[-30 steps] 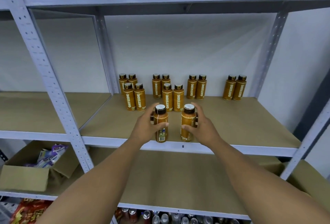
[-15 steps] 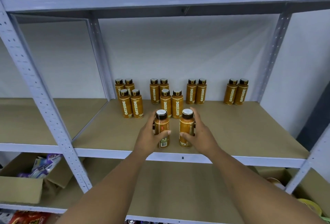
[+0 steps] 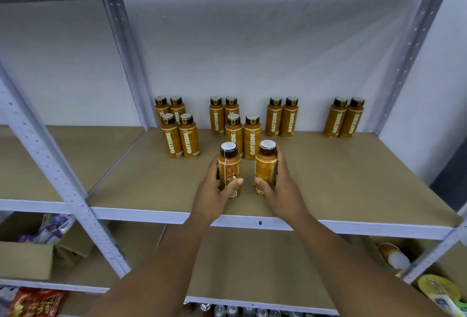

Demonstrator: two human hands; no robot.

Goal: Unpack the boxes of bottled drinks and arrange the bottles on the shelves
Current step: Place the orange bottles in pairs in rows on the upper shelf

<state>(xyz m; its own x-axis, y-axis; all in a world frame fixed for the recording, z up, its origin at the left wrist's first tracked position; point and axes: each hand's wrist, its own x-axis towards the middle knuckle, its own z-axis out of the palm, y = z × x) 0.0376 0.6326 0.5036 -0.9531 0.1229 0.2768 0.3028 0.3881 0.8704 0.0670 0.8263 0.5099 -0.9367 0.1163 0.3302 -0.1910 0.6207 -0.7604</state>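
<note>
Two brown bottles with dark caps stand upright near the front of the cardboard-lined shelf. My left hand grips the left bottle, thumb across its label. My right hand grips the right bottle in the same way. Behind them, several matching OATSIDE bottles stand in pairs: one pair directly behind, a group at the left, pairs along the back wall and one pair far right.
Grey metal uprights frame the shelf bays. A lower cardboard-lined shelf lies below. An open cardboard box with packets sits lower left, snack packs below it, cans at the bottom, and packaged goods lower right.
Both hands have pushed the two bottles further back on the shelf, closer to the pair behind. The view has shifted down and closer.
</note>
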